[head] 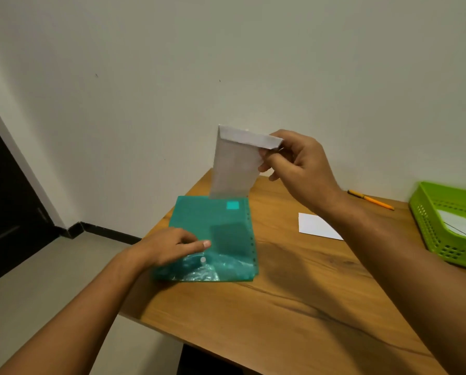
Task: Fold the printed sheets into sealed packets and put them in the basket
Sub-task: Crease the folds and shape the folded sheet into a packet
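Observation:
My right hand (299, 163) pinches the top right corner of a white envelope (235, 163) with a folded flap, held upright in the air, its lower end at the far opening of a teal plastic folder (221, 223). The folder lies flat on the wooden table (294, 293) near its left edge. My left hand (172, 246) rests on the folder's left side, pressing it down with the fingers bent and the thumb stretched right. A green plastic basket (429, 226) stands at the right edge, with white paper (458, 223) inside.
A white sheet (317, 226) lies flat on the table between the folder and the basket. An orange pen (372, 200) rests near the wall behind it. The table's left edge drops to a grey floor; a dark door is at far left.

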A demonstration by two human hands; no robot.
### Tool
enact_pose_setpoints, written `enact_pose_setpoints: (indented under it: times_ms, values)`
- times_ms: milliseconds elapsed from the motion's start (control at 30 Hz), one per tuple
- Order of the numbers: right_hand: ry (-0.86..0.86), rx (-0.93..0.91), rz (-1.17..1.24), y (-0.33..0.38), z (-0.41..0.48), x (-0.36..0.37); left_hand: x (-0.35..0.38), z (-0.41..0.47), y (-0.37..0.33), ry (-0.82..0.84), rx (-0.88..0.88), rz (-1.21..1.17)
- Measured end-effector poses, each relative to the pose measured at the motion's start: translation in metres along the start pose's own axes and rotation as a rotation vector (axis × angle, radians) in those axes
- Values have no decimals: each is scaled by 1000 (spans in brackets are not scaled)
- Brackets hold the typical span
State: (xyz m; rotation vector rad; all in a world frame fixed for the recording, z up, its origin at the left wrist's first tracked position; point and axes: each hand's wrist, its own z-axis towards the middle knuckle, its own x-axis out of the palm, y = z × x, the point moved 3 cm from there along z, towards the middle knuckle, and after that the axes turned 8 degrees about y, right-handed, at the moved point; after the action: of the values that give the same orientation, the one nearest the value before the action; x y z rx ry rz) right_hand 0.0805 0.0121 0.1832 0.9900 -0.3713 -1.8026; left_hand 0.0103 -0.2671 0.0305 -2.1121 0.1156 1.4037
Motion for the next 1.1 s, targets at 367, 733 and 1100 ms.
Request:
enact_pose_setpoints:
  times_ms: [367,733,1100]
  values:
    - [-26,246,-48,-66,-42,1,5,19,-4,0,-15,99]
    - [31,311,-59,-71,-52,3,2,28,-13,140,-102,118]
    - [-24,464,155,-93,-72,-22,9,53,-121,-121,362,-617]
